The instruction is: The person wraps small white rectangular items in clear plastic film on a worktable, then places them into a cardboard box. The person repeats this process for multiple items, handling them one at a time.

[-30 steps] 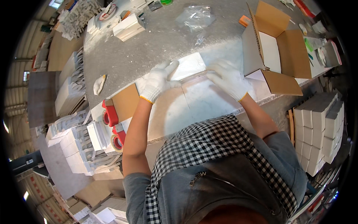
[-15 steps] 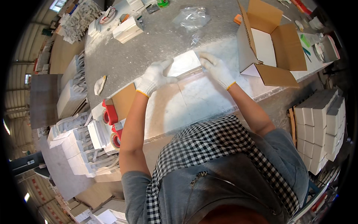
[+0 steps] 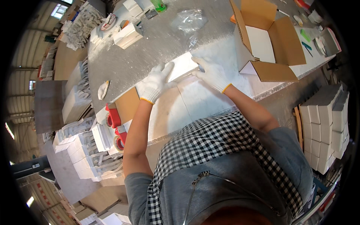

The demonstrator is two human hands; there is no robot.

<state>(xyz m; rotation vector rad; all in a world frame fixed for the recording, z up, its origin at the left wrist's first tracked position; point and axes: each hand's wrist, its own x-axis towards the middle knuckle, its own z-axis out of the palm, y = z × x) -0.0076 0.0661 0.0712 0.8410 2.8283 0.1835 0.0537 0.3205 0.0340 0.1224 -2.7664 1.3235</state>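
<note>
- Since a second ago the right hand (image 3: 212,75) has slid inward, its leading fingertip now at the far corner of the white block (image 3: 182,67); the whole view has turned slightly.
- The block lies at 12 o'clock on the surface (image 3: 161,41), between both gloved hands, its length slanting from about 8 toward 2 o'clock.
- The left hand (image 3: 154,83) is half open at the block's left end, thumb spread well apart from the fingers.
- The right hand is half open too, thumb and fingers parted around the right end; whether either one grips or only steadies the block cannot be told.
- An open cardboard box (image 3: 291,41) stands near 2 o'clock, its flaps folded outward.
- A clear plastic bag (image 3: 189,20) lies at 12 o'clock, beyond the block.
- At 9 o'clock, two red tape dispensers (image 3: 113,115) sit beside a brown cardboard piece (image 3: 127,102).
- White stacks (image 3: 324,116) rise at 3 o'clock.
</note>
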